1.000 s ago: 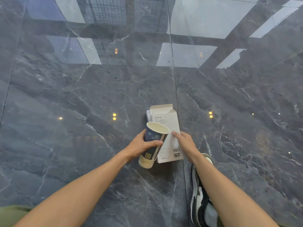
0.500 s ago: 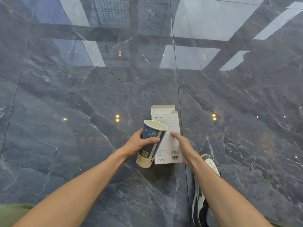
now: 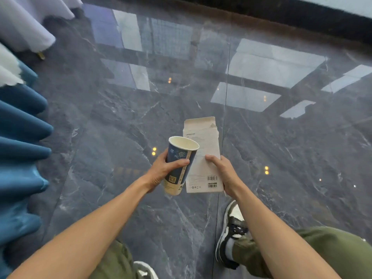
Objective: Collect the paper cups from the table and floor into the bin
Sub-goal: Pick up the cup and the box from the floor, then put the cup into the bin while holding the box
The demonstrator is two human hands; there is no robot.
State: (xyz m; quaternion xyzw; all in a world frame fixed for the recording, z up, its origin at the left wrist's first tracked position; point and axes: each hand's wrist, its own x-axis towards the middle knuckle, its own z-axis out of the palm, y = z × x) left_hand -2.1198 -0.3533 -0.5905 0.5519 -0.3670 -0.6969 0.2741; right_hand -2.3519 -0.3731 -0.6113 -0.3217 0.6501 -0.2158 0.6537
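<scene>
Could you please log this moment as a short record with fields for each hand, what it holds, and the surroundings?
left hand: left hand grips the paper cup round its side
cup state: dark blue, mouth up, tilted, looks empty
right hand: right hand holds the white carton at its lower right edge
carton state: flattened, top flap open, barcodes near the bottom
contact: cup overlaps the carton's left edge; touching or not is unclear
floor: glossy dark marble floor
left side: blue pleated cloth
bin: not in view

My left hand (image 3: 161,170) grips the tall paper cup (image 3: 180,164), dark blue with a pale floral print, cream base and a QR code. It is empty, mouth up, tilted rightward, above the floor.
</scene>
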